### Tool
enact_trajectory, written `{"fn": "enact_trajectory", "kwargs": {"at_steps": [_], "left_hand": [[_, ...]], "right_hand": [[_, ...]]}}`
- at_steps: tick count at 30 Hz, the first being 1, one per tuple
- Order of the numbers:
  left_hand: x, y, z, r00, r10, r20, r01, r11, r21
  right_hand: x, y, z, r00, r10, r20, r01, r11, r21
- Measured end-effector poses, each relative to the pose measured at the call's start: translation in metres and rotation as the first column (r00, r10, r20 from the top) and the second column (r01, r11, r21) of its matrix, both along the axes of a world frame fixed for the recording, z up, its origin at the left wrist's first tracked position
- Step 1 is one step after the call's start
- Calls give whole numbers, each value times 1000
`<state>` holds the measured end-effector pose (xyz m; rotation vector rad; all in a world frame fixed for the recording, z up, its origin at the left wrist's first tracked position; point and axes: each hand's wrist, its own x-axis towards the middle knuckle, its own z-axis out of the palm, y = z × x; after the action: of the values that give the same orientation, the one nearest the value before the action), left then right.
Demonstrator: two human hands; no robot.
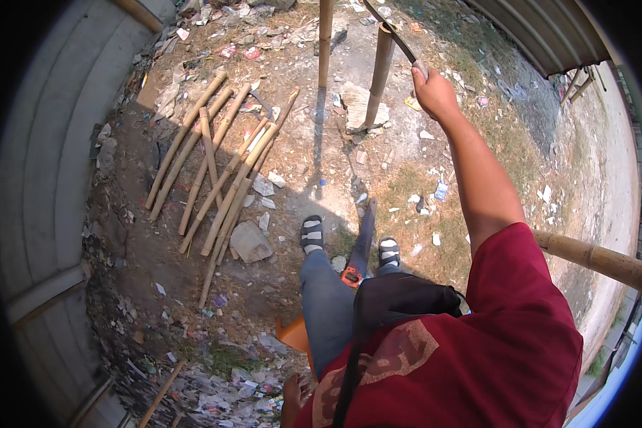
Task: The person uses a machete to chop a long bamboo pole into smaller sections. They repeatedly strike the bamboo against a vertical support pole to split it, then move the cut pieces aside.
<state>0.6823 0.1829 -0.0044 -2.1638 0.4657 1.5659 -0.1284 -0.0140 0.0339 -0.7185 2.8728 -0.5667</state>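
A: Right hand (433, 91) status?

B: Raised, arm stretched forward, fist wrapped round the handle of a long dark blade (389, 32). The blade runs up and left from the fist; its edge meets the top of an upright bamboo pole (378, 75).

A: Where does the pole stand?

B: Foot on a pale flat stone (357, 103) on bare dirt, ahead of the sandalled feet (312, 233). It leans a bit to the right. A second upright bamboo (325, 39) is just to its left, apart from it.

A: Left hand (292, 399)?

B: Low at the bottom edge, beside the red shirt. Only part of it shows; can't tell whether the fingers are curled or spread. Looks like it holds nothing, but not certain.

A: Anything else nearby?

B: Pile of cut bamboo lengths (217, 167) on the ground to the left, near a grey slab (250, 241). One thick bamboo (595, 258) crosses at right, behind the shoulder. Black bag (399, 299) strapped across the chest. Litter scattered all over the ground.
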Motion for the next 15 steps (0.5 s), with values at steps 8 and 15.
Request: {"fn": "enact_trajectory", "kwargs": {"at_steps": [8,15], "left_hand": [[78,49,-50,954,298,18,-298,955,2],[7,0,-30,999,3,-38,-5,999,-48]], "right_hand": [[12,56,67,996,-65,-58,52,978,-202],[33,61,-52,994,-87,-72,81,994,-75]]}}
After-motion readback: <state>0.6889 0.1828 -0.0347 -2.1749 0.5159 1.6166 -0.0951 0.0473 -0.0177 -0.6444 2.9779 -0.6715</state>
